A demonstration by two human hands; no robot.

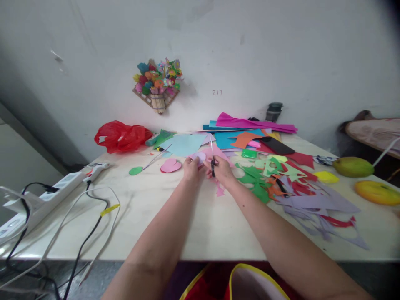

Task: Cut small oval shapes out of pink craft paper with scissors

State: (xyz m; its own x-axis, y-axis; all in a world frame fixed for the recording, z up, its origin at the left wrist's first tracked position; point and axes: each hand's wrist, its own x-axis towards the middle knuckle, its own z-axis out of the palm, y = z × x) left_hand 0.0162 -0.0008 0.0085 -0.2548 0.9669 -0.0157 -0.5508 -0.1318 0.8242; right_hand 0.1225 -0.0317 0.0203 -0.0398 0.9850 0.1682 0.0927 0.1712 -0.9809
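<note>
**Lilac paper and scissors meet at mid-frame**

The left hand [191,167] has its grip closed on a rounded lilac paper piece [200,156] at the centre of the frame, probably to steady its edge. Just beside it, the right hand [223,168] grips scissors [213,166] by the dark handles, blades aimed away from the body, likely for wrist comfort. Pink rounds [171,165] lie left of centre on the bench [146,216], seemingly apart from the lilac offcuts [315,203] at lower right, perhaps to avoid mixing. Whether the blades touch paper, I cannot tell.
</note>
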